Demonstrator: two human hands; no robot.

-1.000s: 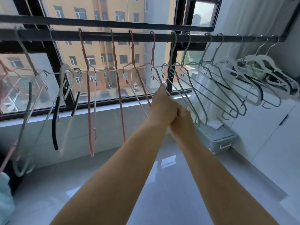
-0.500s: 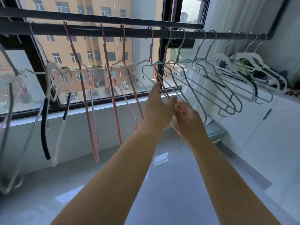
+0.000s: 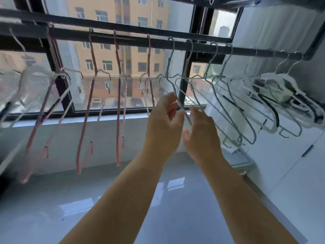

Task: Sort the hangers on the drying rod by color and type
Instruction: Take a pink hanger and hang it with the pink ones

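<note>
Pink hangers (image 3: 118, 103) on the left, grey-green wire hangers (image 3: 228, 110) mid-right, white hangers (image 3: 281, 81) with black grips far right, all on a black rod (image 3: 105, 35).

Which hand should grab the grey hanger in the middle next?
Probably the left hand: its fingertips already touch the grey hanger on the rod. The right hand hangs open just beside it.

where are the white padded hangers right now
In the head view, the white padded hangers hang bunched at the far right end of the drying rod, just right of the grey-green wire hangers.
</note>
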